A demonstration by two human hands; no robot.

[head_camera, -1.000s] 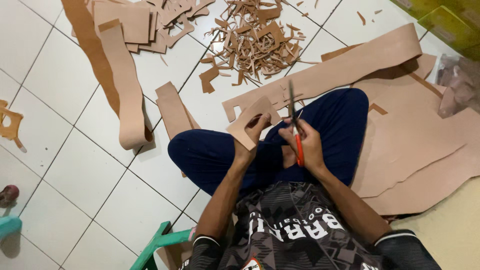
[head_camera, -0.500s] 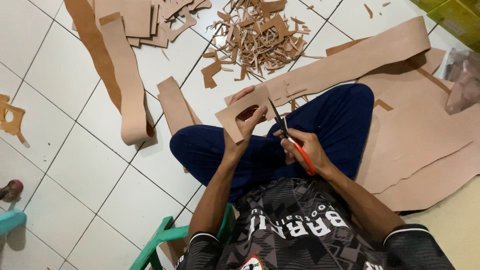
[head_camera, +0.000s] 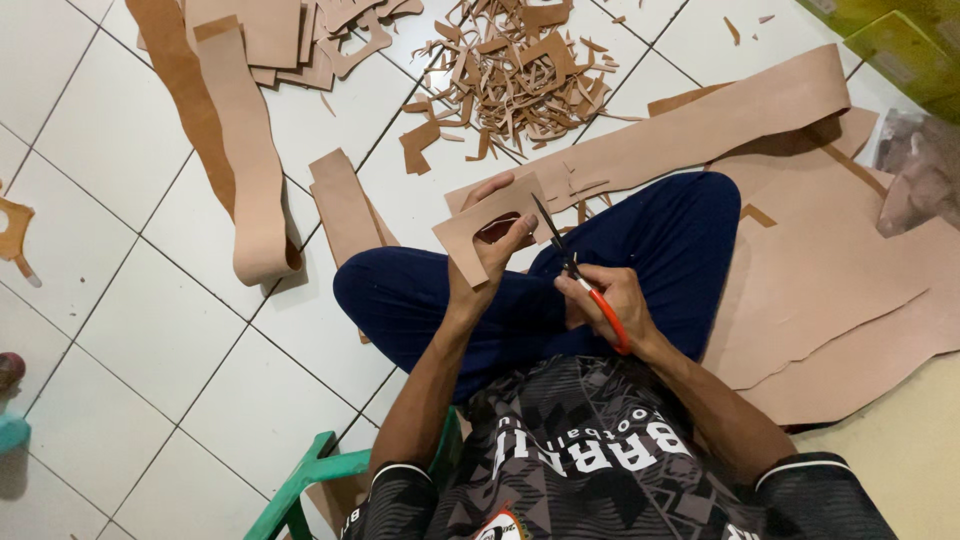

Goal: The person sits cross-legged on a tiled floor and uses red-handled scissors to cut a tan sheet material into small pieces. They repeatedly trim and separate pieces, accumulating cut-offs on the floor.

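Observation:
My left hand point(head_camera: 490, 258) grips a tan cut-out piece of leather point(head_camera: 480, 224) with a notch in it, held above my crossed legs in dark blue trousers. Just to its right, my right hand point(head_camera: 610, 300) holds scissors point(head_camera: 572, 270) with orange handles. The dark blades point up and left, their tip close to the piece's right edge. Whether the blades touch the leather is unclear.
A heap of tan offcuts point(head_camera: 520, 70) lies on the white tiles ahead. Long leather strips point(head_camera: 240, 160) curl at the left and a wide strip point(head_camera: 700, 125) runs right. Large sheets point(head_camera: 840, 290) lie under my right leg. A green stool point(head_camera: 310, 480) sits beneath me.
My left hand turned the leather piece and raised it to the left. The scissors tilted from upright to pointing up-left, and my right hand dropped lower and to the right.

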